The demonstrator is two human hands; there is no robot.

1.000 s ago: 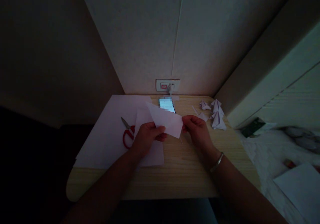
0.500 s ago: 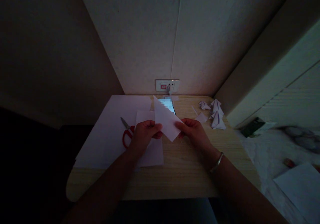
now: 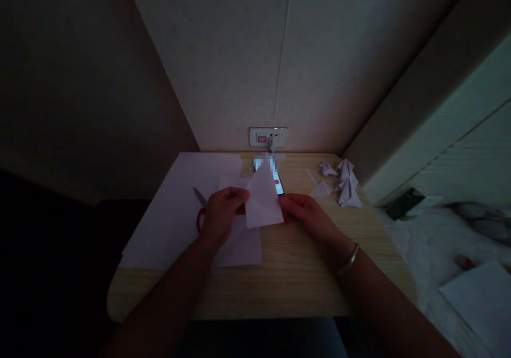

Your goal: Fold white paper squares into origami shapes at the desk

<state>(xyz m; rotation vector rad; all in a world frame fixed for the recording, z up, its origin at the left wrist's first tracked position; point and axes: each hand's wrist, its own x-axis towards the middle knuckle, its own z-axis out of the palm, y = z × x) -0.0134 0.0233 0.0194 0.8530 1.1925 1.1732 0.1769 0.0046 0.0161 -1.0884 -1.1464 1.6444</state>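
A folded sheet of white paper is held up over the table, its pointed tip away from me and its straight edge toward me. My left hand pinches its left edge between thumb and fingers. On the opposite edge, my right hand grips it the same way, with a bracelet at that wrist. Red-handled scissors lie on the paper stack, partly hidden by my left hand. Behind the folded paper is a lit phone, partly covered by it.
Large white sheets cover the table's left side, a smaller sheet on top. Folded paper figures and paper scraps sit at the right back. A wall socket holds a plug. The wooden table meets the wall.
The folded paper has turned between my hands: its tip swung right to point straight away from me, and its lower corner became a flat edge. More of the phone shows.
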